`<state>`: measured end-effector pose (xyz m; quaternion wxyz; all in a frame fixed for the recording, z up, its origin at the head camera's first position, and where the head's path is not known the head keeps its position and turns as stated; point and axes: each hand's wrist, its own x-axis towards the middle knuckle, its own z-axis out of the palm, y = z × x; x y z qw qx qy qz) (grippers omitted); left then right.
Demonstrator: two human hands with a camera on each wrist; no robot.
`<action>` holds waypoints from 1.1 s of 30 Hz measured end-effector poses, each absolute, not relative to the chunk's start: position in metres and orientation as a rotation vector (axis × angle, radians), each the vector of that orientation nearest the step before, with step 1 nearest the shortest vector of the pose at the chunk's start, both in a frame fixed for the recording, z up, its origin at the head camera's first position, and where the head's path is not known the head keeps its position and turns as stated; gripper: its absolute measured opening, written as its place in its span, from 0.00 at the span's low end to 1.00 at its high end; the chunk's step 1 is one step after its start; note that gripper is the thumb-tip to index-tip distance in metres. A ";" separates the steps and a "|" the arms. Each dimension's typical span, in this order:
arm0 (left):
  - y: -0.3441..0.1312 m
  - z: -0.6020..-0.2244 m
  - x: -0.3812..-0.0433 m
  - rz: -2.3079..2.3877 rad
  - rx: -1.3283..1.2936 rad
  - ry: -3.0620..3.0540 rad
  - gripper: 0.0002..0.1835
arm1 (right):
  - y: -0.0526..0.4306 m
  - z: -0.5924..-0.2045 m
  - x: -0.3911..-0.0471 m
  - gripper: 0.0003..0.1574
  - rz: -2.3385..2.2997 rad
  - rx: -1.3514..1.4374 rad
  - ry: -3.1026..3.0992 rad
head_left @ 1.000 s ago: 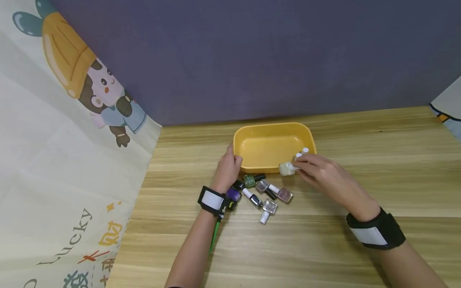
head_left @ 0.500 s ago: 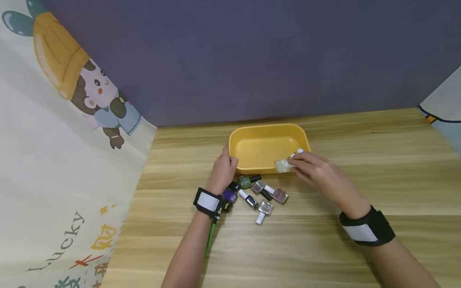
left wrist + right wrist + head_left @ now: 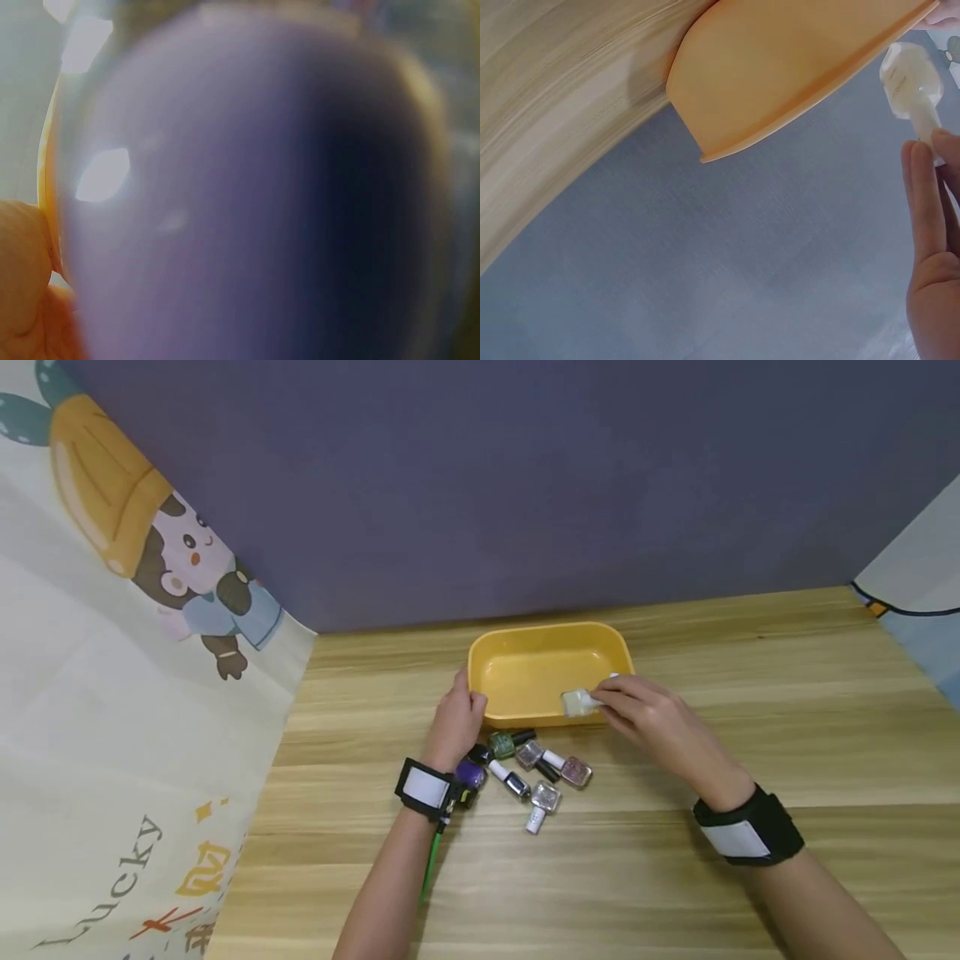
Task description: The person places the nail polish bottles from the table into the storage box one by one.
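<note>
In the head view, my left hand (image 3: pixel 456 722) grips the left end of a yellow plastic tray (image 3: pixel 551 722), thumb at the rim. My right hand (image 3: pixel 666 727) pinches the white cap of a pale, nearly clear nail polish bottle (image 3: pixel 577 703), tilted over the tray's front rim. The right wrist view shows the same bottle (image 3: pixel 909 82) beyond my fingertips (image 3: pixel 922 154). A bit of another white cap (image 3: pixel 613 675) peeks out behind the right hand. A blurred purple bottle (image 3: pixel 225 187) fills much of the left wrist view.
On the wooden table (image 3: pixel 637 893) before the tray lie several nail polish bottles: green (image 3: pixel 502 744), purple (image 3: pixel 470 774), dark (image 3: pixel 517 785), pink glitter (image 3: pixel 576 772) and silver glitter (image 3: pixel 545 797). A dark blue-grey panel (image 3: pixel 480 485) stands behind.
The right hand has brought the bottle slightly farther inward over the tray's front rim, covering more of the white caps behind it. The left hand keeps its grip. The head view has shifted slightly.
</note>
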<state>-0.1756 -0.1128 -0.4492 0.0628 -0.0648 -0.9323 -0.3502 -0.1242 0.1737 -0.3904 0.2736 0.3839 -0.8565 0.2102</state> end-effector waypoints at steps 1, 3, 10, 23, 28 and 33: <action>-0.112 -0.449 -0.176 -1.066 -0.195 -2.818 0.28 | 0.174 -0.391 -0.124 0.15 0.568 1.028 -2.304; -0.111 -0.449 -0.176 -1.081 -0.193 -2.820 0.28 | 0.174 -0.391 -0.125 0.15 0.571 1.024 -2.305; -0.110 -0.449 -0.176 -1.090 -0.200 -2.820 0.27 | 0.175 -0.392 -0.127 0.17 0.568 1.018 -2.310; -0.112 -0.449 -0.176 -1.081 -0.176 -2.830 0.28 | 0.175 -0.398 -0.136 0.16 0.564 1.019 -2.351; -0.112 -0.449 -0.177 -1.070 -0.186 -2.826 0.28 | 0.176 -0.401 -0.140 0.16 0.574 1.005 -2.368; -0.110 -0.450 -0.178 -1.074 -0.181 -2.826 0.28 | 0.178 -0.407 -0.142 0.17 0.574 1.002 -2.400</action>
